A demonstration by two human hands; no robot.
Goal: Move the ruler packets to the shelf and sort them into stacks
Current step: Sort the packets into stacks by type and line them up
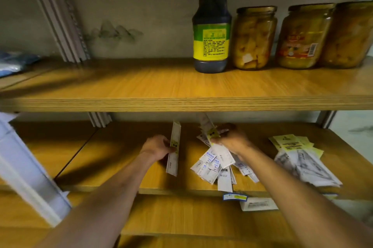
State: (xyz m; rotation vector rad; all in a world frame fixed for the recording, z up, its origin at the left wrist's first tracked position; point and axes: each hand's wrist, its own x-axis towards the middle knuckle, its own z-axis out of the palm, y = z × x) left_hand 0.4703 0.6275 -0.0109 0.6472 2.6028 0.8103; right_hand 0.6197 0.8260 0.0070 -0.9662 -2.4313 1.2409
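My left hand (158,145) grips one long white ruler packet (174,150) on edge above the middle wooden shelf (113,159). To its right my right hand (232,137) holds a fanned bunch of ruler packets (214,146), white with yellow tops. Below that bunch a loose pile of packets (217,171) lies on the shelf, reaching its front edge. A separate stack of packets (298,154), yellow-topped and grey-printed, lies further right on the same shelf.
The upper shelf (161,86) carries a dark sauce bottle (212,25) and three glass jars (254,37) at the right. A white metal upright (30,169) slants at the left. A small white box (258,204) sits on the lowest shelf.
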